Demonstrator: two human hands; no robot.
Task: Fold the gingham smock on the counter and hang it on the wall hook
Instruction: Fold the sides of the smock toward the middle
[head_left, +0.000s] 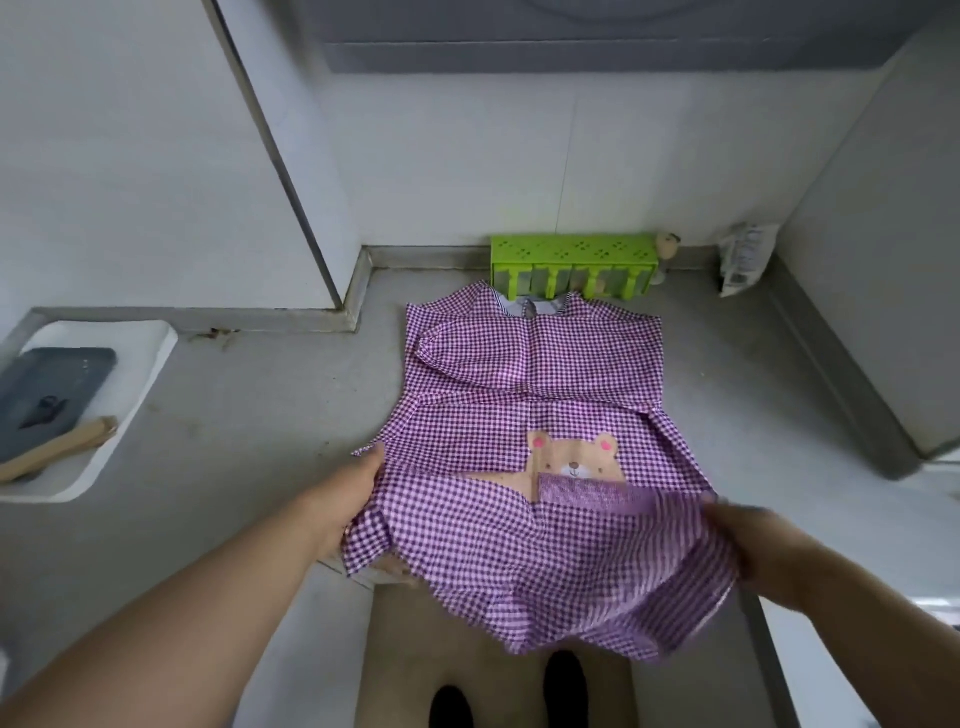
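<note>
Grey stone desk (249, 415) in a white-walled corner, front edge right at the person's body, shoes on the floor below. Purple-and-white gingham smock with a bear patch (530, 415) lies spread on the desk, collar toward the back wall, hem hanging over the front edge. Sleeves look tucked in across the body, so side folds seem done; lengthwise fold not yet made, hanging not started. No wall hook in view.

Left hand (358, 499) grips the left lower edge of the smock, fingers under the cloth. Right hand (753, 540) is blurred, grip pinching the right lower hem and lifting it. Likely next: hem goes up toward the collar.

Room: bare desk to the left of the smock, and a narrow strip on the right before the wall. Lime green perforated plastic rack (574, 265) sits just behind the collar, almost touching, so little slack at the back. White rectangular tray (150, 364) holding a dark phone (52, 395) and wooden brush handle (57, 449) sits well apart at far left. Crumpled white packet (745, 257) in back right corner.
</note>
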